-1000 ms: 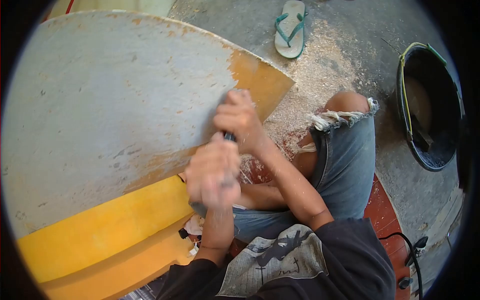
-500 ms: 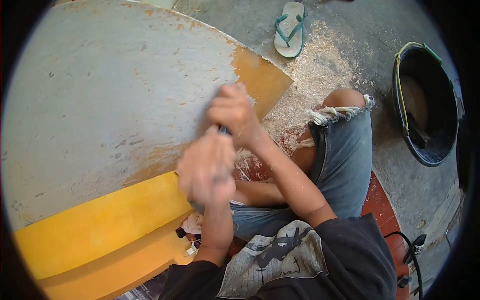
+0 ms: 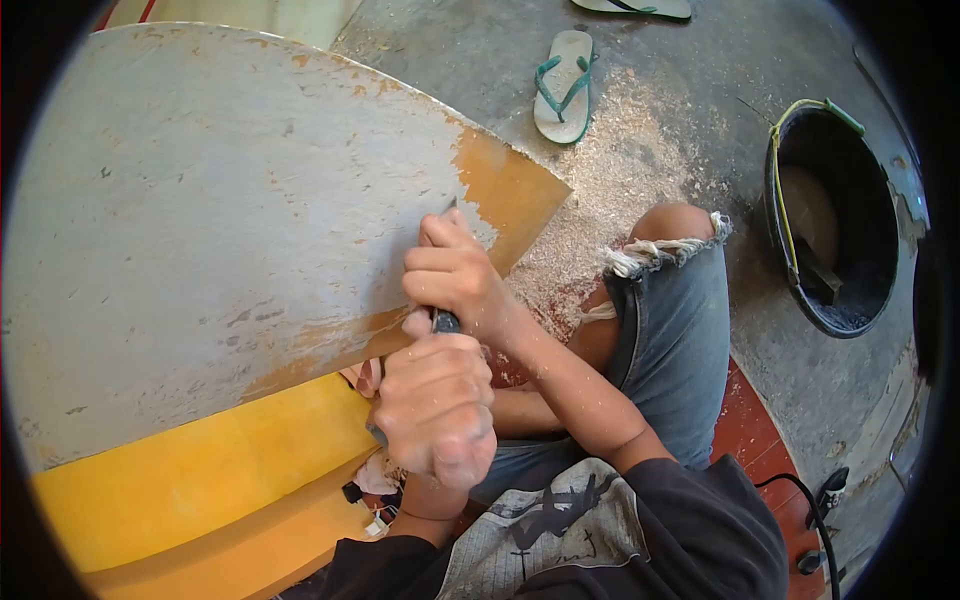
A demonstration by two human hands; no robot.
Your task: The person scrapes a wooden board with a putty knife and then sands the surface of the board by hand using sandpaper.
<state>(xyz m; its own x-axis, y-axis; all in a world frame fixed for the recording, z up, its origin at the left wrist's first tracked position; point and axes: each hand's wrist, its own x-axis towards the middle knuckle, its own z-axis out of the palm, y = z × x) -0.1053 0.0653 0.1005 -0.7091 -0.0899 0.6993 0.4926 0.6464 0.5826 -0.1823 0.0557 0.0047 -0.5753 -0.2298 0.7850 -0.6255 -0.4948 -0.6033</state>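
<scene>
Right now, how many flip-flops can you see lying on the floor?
2. One flip-flop with green straps lies on the concrete beside the sawdust, past the board's corner. The second flip-flop is at the top edge, mostly cut off. Others may lie out of frame.

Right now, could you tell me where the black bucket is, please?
The black bucket stands on the concrete floor at the right edge of the head view, beyond the person's bent knee and right of the sawdust.

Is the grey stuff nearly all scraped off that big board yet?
Not nearly. Done: a bare orange corner and a patchy strip along the lower edge. In hand: both hands, right hand and left hand, grip a dark-handled scraper on the board. Left: the wide grey coating.
</scene>
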